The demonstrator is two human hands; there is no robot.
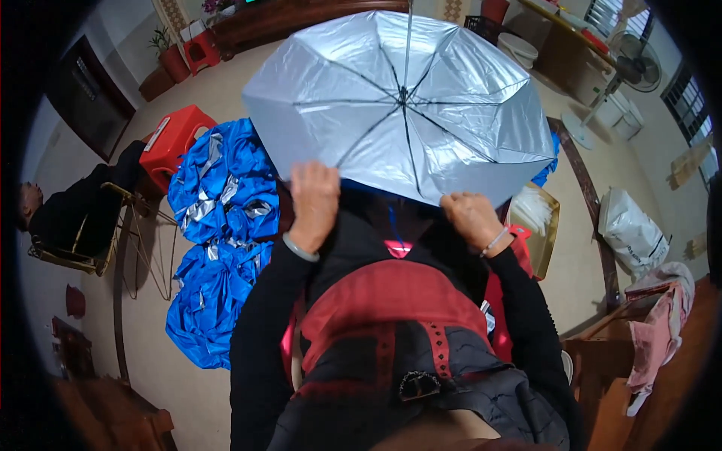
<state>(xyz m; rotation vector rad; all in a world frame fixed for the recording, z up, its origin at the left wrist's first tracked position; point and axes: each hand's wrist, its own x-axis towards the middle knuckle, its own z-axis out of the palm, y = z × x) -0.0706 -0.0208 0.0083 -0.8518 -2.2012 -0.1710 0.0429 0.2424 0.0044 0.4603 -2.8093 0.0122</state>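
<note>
A spread umbrella (481, 90) fills the far middle, its silver inner side facing me. Dark ribs fan out from its hub, and a thin metal shaft (408, 45) rises from there toward the top edge. My right hand (474, 221) is closed on the umbrella's near rim, right of the middle, fingers curled over the silver cloth. At the rim's near left corner is my left hand (313, 204), its fingers smeared by motion; whether they grip the cloth cannot be told. A blue strap (394, 225) hangs below the rim, between my hands.
Blue and silver folded umbrellas (226, 180) lie heaped at my left, beside a red plastic stool (177, 139). A person in dark clothes (83, 199) sits at far left. To the right stand a tray with white pieces (555, 225), a white sack (632, 229) and a fan (635, 64).
</note>
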